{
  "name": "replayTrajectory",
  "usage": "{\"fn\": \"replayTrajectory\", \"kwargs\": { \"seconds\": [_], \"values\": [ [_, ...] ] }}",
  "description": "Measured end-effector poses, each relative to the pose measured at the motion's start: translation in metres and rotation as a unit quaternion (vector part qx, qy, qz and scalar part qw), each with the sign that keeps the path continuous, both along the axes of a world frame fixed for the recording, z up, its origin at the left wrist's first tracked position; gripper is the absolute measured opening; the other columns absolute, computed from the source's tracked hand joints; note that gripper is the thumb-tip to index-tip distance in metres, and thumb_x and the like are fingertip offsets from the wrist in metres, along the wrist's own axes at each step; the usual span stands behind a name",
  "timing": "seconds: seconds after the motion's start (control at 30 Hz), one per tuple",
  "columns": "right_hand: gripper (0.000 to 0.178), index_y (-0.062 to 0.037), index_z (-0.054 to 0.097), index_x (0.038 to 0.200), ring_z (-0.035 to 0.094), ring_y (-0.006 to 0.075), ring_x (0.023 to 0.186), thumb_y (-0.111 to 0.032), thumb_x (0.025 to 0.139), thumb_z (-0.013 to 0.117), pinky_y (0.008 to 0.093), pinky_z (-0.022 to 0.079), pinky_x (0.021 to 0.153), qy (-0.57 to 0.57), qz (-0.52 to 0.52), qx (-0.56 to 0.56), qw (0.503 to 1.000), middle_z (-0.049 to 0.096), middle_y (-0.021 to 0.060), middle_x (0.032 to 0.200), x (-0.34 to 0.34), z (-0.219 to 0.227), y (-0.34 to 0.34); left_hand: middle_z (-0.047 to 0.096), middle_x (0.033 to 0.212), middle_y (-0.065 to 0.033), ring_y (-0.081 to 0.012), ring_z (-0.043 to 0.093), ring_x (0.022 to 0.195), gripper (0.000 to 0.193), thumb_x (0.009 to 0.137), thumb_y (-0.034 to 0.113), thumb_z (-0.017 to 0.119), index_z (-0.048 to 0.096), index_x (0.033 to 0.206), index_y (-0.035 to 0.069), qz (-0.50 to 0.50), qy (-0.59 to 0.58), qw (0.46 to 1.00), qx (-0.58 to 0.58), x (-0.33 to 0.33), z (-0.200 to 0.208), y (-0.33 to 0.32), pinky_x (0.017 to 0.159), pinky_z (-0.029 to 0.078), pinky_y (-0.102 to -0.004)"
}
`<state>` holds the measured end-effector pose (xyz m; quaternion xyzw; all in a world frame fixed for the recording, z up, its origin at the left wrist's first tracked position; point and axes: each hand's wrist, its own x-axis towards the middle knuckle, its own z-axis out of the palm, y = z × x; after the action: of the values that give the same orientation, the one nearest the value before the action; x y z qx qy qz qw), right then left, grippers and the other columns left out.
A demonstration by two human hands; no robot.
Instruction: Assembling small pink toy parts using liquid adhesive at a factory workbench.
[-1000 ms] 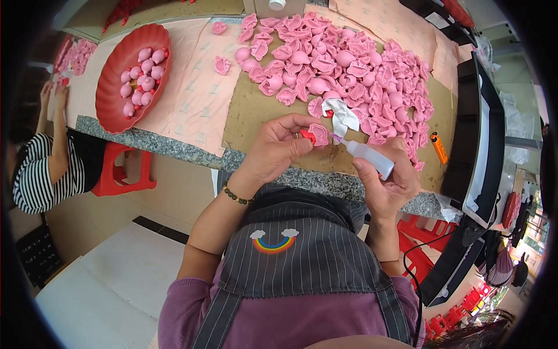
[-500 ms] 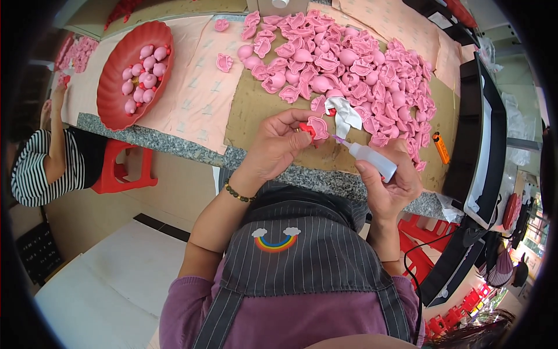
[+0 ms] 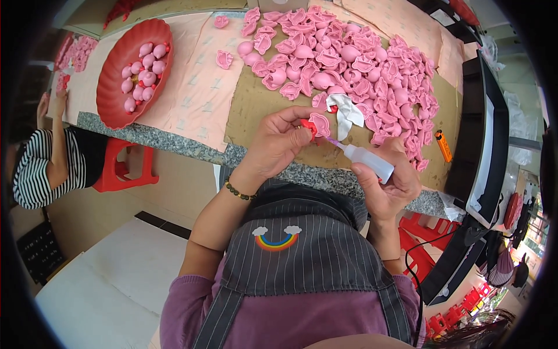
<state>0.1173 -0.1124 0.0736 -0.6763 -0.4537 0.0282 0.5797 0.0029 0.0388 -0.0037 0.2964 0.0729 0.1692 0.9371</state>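
Note:
Between the thumb and fingers of my left hand (image 3: 282, 139) is a pink shell-shaped plastic piece (image 3: 320, 123) with a red part (image 3: 308, 129) against it. My right hand (image 3: 390, 185) is closed round a translucent squeeze bottle (image 3: 369, 162) with a thin purple nozzle. The nozzle tip points left and reaches the lower edge of the pink piece; whether it touches cannot be made out. Just beyond my hands lies a crumpled white tissue (image 3: 347, 114) with a small red thing at its edge. A large heap of pink shell pieces (image 3: 349, 55) spreads behind it.
A red scalloped bowl (image 3: 106, 93) holding several pink round pieces stands at the left. An orange lighter (image 3: 443, 145) lies right of the heap on the brown board (image 3: 247, 113). The granite table edge (image 3: 192, 148) runs before me. A person in stripes (image 3: 43, 168) works far left.
The squeeze bottle in my right hand has moved slightly left, bringing its nozzle to the pink piece. My left hand has barely moved.

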Motion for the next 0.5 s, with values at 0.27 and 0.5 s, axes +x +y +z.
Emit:
{"fn": "replayTrajectory", "kwargs": {
  "seconds": [0.27,0.5],
  "values": [
    [0.022,0.0041,0.061,0.074,0.043,0.0146,0.057,-0.006,0.061,0.075,0.025,0.033,0.052,0.015,-0.001,-0.01,1.0,0.055,0.0071,0.064,-0.0017,0.0013,-0.0003,0.058,0.108,-0.0102,-0.0187,0.056,0.101,0.039,0.082,0.009,0.06,0.047,0.118,-0.002,-0.011,0.004,1.0,-0.002,-0.0004,0.0012,0.0013,0.089,0.045,-0.036],
    [0.021,0.0039,0.061,0.074,0.043,0.0153,0.057,-0.006,0.061,0.075,0.0263,0.033,0.053,0.016,-0.011,-0.017,1.0,0.054,0.0071,0.064,-0.0022,0.0002,-0.0019,0.058,0.108,-0.0103,-0.0194,0.056,0.101,0.039,0.082,0.009,0.06,0.048,0.117,-0.002,-0.003,0.004,1.0,0.005,-0.0007,-0.0012,0.0003,0.089,0.045,-0.0374]
  ]
}}
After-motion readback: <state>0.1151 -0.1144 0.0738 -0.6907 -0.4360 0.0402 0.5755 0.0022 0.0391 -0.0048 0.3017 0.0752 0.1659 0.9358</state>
